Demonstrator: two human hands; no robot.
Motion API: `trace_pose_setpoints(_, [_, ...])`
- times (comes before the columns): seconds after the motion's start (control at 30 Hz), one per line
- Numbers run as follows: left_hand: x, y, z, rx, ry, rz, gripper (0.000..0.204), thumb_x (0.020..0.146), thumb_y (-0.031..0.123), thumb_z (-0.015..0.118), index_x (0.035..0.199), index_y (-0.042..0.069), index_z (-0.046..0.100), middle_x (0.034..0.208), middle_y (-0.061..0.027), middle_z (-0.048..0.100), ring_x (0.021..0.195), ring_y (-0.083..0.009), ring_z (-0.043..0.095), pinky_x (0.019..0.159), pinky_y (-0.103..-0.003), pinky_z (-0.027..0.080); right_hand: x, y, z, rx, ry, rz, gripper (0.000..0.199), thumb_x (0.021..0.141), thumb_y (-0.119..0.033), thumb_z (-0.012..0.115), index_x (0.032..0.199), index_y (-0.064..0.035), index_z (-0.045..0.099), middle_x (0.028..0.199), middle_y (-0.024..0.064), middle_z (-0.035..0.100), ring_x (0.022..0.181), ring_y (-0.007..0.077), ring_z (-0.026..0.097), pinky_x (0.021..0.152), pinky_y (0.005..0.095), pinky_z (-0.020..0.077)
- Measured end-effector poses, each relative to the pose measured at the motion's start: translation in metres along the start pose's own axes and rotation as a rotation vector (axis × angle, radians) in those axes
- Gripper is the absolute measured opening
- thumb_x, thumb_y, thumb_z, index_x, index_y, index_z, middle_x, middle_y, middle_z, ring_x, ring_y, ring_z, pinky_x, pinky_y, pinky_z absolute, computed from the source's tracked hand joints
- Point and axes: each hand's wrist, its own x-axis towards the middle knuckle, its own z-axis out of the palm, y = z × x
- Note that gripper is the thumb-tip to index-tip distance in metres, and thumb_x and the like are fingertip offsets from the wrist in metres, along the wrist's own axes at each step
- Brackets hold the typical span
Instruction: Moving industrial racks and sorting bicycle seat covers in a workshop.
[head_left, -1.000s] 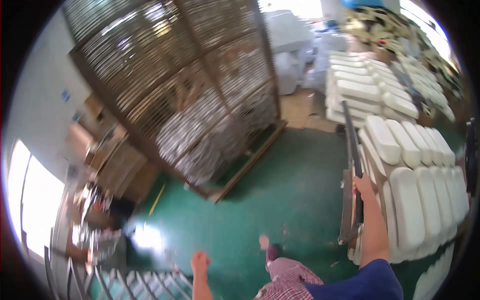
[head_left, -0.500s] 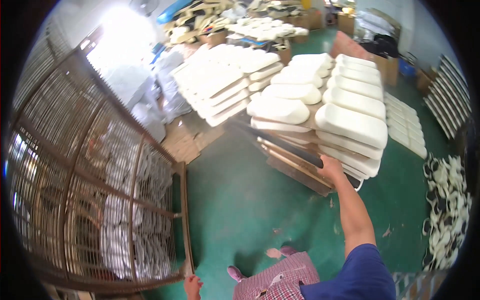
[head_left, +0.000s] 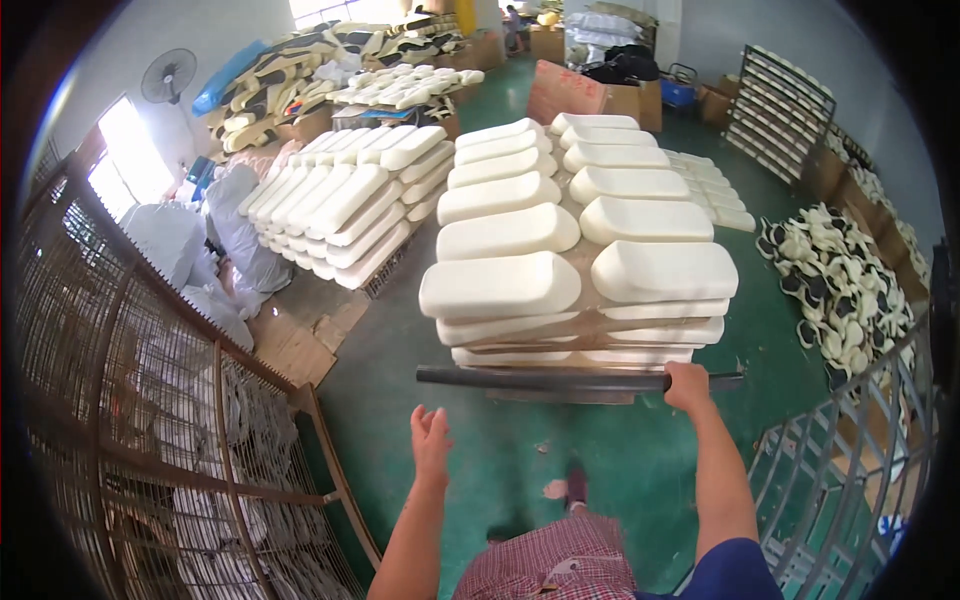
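My right hand (head_left: 687,387) is wrapped round the right part of a long black handlebar (head_left: 530,379). The bar runs crosswise at the near end of a loaded stack. On that stack lie two rows of white, rounded foam-like blocks (head_left: 500,284), layered with thin brown boards (head_left: 592,262) between them. My left hand (head_left: 430,445) is raised just below the bar's left end, fingers partly spread, apart from the bar and holding nothing. What bears the stack from below is mostly hidden.
Close on the left stands a tall rusty wire rack (head_left: 215,400). More white blocks (head_left: 330,200) are stacked at the far left, beside white sacks (head_left: 235,230). On the right are a grey metal rack (head_left: 850,450) and a heap of black-and-white pieces (head_left: 840,290). Green floor (head_left: 380,450) shows between.
The handlebar and stack have swung from slanting to nearly square in front of me. My left hand has come up from the wire rack's lower corner towards the bar. My right hand still grips it.
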Motion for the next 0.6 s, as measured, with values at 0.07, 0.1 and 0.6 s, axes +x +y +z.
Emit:
trace_pose_setpoints(0.07, [0.004,-0.008,-0.005,-0.06,0.12,0.047,0.054,0.083,0.033,0.055,0.123,0.004,0.034,0.112,-0.0075,0.045,0.094,-0.0166,0.046,0.078,-0.032,0.041,-0.04,-0.013,-0.006,-0.01,-0.011,-0.061,0.016,0.056,-0.011,0.059,0.072,-0.011,0.057,0.07,0.0123,0.06,0.073,0.0325,0.058,0.066,0.0416,0.0446])
trace_pose_setpoints(0.1, [0.008,-0.012,-0.006,-0.123,0.24,0.098,0.051,0.084,0.03,0.054,0.122,0.002,0.035,0.114,-0.0086,0.046,0.097,-0.0169,0.045,0.082,-0.032,0.039,-0.06,-0.014,-0.005,-0.013,-0.007,-0.051,0.016,0.056,-0.011,0.059,0.072,-0.011,0.057,0.07,0.0123,0.06,0.073,0.0325,0.058,0.066,0.0416,0.0446])
trace_pose_setpoints(0.6, [-0.084,-0.076,-0.191,0.047,0.814,0.328,0.022,0.082,0.013,0.051,0.098,-0.002,0.051,0.096,-0.0104,0.049,0.083,-0.0212,0.048,0.077,-0.031,0.039,-0.345,-0.109,0.002,0.023,-0.079,-0.099,0.017,0.058,-0.014,0.061,0.072,-0.0101,0.051,0.071,0.0095,0.057,0.071,0.0279,0.055,0.064,0.0398,0.0394])
